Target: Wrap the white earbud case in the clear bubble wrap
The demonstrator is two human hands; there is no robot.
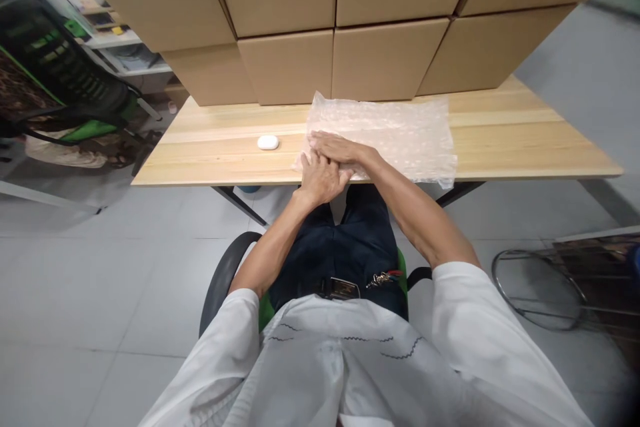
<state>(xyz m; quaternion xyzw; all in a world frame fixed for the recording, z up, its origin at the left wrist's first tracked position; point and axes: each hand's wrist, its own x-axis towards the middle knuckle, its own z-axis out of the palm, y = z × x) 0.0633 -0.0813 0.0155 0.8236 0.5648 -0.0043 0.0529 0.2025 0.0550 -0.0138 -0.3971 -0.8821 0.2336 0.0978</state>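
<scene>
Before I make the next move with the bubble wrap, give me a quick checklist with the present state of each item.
1. Bubble wrap sheet lies flat on the table: ok, though its near right corner hangs over the table edge.
2. Both hands on the sheet's near left corner: ok; right hand lies flat on it, left hand at the edge beside it.
3. Anything pinched between the fingers: cannot tell.
4. Small white case clear of the sheet: ok, it sits apart to the left.
5. Cardboard boxes clear of the sheet: cannot tell; the sheet's far edge reaches their base.
</scene>
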